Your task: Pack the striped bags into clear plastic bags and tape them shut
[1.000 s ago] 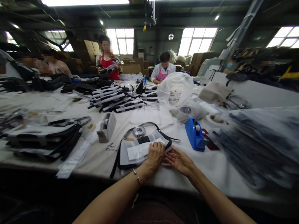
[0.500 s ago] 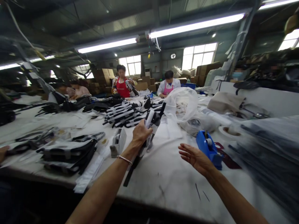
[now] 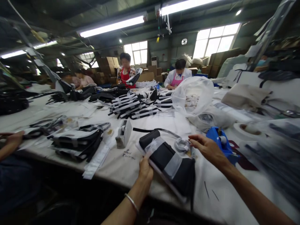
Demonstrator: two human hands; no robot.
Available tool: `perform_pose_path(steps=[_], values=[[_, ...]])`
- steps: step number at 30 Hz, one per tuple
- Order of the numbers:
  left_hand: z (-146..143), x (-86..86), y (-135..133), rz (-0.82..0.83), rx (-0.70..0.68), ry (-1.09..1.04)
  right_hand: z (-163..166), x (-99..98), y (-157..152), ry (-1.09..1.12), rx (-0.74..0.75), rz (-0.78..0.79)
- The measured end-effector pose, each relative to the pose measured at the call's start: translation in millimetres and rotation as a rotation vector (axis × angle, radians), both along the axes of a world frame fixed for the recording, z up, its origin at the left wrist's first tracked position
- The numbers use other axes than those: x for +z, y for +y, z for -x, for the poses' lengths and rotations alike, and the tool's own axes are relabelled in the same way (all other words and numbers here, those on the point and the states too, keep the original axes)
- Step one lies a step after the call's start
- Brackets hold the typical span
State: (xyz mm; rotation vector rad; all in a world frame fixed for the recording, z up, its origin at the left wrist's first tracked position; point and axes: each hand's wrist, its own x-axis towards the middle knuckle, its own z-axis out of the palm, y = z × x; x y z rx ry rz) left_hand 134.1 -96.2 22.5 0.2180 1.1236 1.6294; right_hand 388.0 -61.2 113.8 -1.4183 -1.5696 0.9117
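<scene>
A black folded bag [image 3: 172,162] with pale translucent bands round it lies tilted at the table's front edge. My left hand [image 3: 145,168] is closed on its left edge, with the thumb on top. A black strap [image 3: 152,129] runs from it to a greyish wrapped coil [image 3: 182,145] at its far right corner. My right hand [image 3: 206,148] has its fingers stretched out beside this coil; whether they touch it I cannot tell. Just right of that hand stands a blue tape dispenser [image 3: 222,143].
A grey-white tape dispenser [image 3: 123,134] and a stack of black bags [image 3: 77,140] stand to the left. Further back are more banded bags [image 3: 126,104] and a clear plastic bag [image 3: 194,93]. A co-worker's hand [image 3: 14,142] is at far left; other people sit across the table.
The black bag, upright and edge-on before, is turned flat and lowered towards the front edge by my left hand. My right hand is now close to its coil. The view has shifted.
</scene>
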Motion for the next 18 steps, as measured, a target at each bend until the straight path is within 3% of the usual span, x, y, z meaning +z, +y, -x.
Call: perform_pose_path(steps=[2, 5, 11, 14, 16, 18], values=[[-5.7, -16.8, -17.2, 0.086, -0.028, -0.096, 19.2, -6.8, -8.5, -0.048, 0.084, -0.021], [-6.1, -27.5, -32.5, 0.136, -0.08, -0.136, 55.1, -17.1, -23.1, -0.028, 0.181, -0.068], [-11.9, -19.9, -49.8, 0.102, -0.249, -0.102, 111.0, -12.0, -40.7, 0.019, 0.418, -0.15], [-4.6, -19.2, -69.9, 0.128, -0.346, -0.111, 92.4, -16.9, -41.2, -0.065, 0.422, -0.187], [13.3, -24.0, -86.3, 0.162, -0.529, -0.073, 57.4, -31.2, -40.6, -0.125, 0.258, -0.186], [40.8, -29.4, -97.5, 0.233, -0.814, 0.066, 14.1, -52.3, -41.7, -0.188, 0.0, -0.118]])
